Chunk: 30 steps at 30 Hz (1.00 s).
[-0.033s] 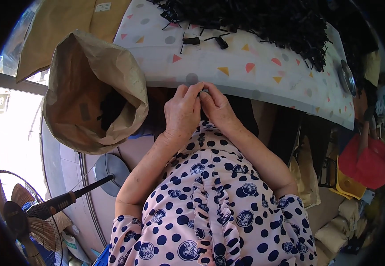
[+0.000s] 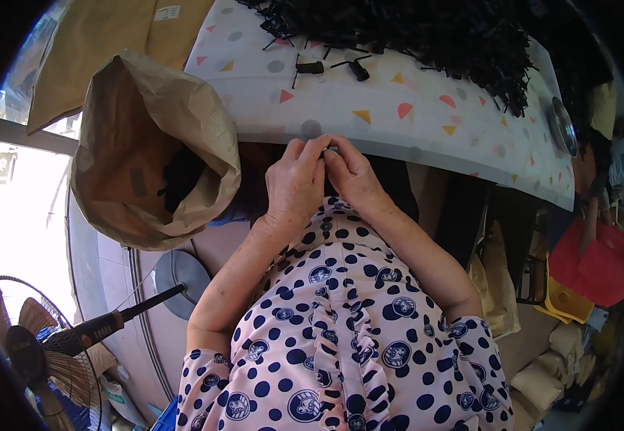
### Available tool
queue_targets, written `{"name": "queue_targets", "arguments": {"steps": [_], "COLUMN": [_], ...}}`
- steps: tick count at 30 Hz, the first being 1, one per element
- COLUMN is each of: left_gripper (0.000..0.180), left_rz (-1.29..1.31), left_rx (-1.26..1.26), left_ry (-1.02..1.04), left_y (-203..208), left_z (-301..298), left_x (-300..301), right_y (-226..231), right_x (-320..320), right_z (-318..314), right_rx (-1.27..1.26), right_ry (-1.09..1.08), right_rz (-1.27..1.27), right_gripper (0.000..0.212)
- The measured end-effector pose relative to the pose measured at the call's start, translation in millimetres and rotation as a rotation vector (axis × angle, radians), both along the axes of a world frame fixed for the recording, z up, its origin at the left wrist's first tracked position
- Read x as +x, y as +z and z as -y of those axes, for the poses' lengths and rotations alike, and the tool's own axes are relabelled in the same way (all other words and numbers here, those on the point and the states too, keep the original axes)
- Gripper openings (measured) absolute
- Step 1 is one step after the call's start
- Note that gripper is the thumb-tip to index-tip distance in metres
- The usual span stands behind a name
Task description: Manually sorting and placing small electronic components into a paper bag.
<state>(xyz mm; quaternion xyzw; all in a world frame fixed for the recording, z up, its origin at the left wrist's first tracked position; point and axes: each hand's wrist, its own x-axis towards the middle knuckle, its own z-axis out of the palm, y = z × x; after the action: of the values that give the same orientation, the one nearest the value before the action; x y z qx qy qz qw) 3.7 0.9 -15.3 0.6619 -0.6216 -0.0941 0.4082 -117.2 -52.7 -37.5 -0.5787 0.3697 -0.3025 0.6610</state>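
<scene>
My left hand (image 2: pixel 294 179) and my right hand (image 2: pixel 355 176) meet at the table's near edge, in front of my chest. Their fingers are closed and pinched together around a small dark piece (image 2: pixel 327 150). Only a sliver of it shows between the fingertips, so its full shape is hidden. Beyond my hands, two loose black plastic parts (image 2: pixel 310 67) with thin stems lie on the patterned tablecloth (image 2: pixel 254 100). A large heap of similar black parts (image 2: pixel 427 32) covers the far side of the table.
An open brown paper sack (image 2: pixel 208 115) with black pieces inside stands left of my hands. A standing fan (image 2: pixel 46 352) is at lower left. A round metal dish (image 2: pixel 562 126) sits at the table's right edge. A red seat (image 2: pixel 591 262) and paper bags (image 2: pixel 495 287) are to the right.
</scene>
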Motion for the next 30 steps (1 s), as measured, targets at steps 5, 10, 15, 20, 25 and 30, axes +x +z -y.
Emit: {"name": "queue_targets", "arguments": {"steps": [5,10,15,20,25,30], "left_gripper": [0.03,0.033,0.038,0.04,0.042,0.046], "left_rz": [-0.417,-1.283,-1.44,-1.414,-1.125,-0.755], "left_rx": [0.061,0.192,0.278,0.355,0.477,0.425], "left_ry": [-0.077,-0.224,-0.297,-0.389,-0.389,-0.371], "left_y": [5,26,31,33,43,38], "left_z": [0,4,6,4,5,-1], "left_x": [6,14,12,-3,-7,-19], "right_y": [20,21,35,31,27,27], "right_x": [-13,-23,-40,-49,-58,-54], "right_z": [-1,2,12,23,25,17], "right_rx": [-0.059,-0.07,0.054,0.259,0.322,0.167], "right_ry": [0.048,0.009,0.02,0.139,0.224,0.192], "right_rz": [0.02,0.15,0.341,0.468,0.486,0.296], "right_gripper": [0.025,0.019,0.015,0.017,0.01,0.011]}}
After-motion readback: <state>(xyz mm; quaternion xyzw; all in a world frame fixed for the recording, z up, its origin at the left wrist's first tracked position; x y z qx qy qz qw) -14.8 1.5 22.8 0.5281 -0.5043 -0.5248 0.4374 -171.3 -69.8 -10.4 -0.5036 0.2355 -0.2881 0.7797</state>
